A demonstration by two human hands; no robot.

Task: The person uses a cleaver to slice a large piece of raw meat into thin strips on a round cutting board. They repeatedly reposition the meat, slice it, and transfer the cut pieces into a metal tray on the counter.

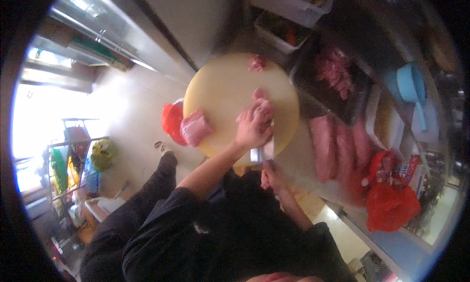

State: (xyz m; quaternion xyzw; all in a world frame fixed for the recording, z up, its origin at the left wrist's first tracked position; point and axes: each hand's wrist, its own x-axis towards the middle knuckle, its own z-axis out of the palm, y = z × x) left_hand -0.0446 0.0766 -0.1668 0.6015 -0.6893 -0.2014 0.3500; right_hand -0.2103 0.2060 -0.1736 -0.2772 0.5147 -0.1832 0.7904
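My left hand point(254, 129) presses down on a piece of raw meat point(261, 94) on a round, pale yellow cutting board point(224, 83). My right hand point(270, 177) grips a cleaver point(265, 151), its broad blade on the board's near side, right beside my left fingers. The cutting edge is partly hidden by my left hand. Towards the board's far edge lies a small heap of cut meat point(257, 62). A larger chunk of meat point(197, 128) rests at the left rim, overhanging it slightly.
A red plastic bag point(172, 121) shows beside the board's left rim. To the right are a dark tray point(308, 85) of cut meat, long meat slabs point(324, 149), another red bag point(392, 208) and a blue scoop point(409, 83). Plastic containers point(281, 43) stand at the back.
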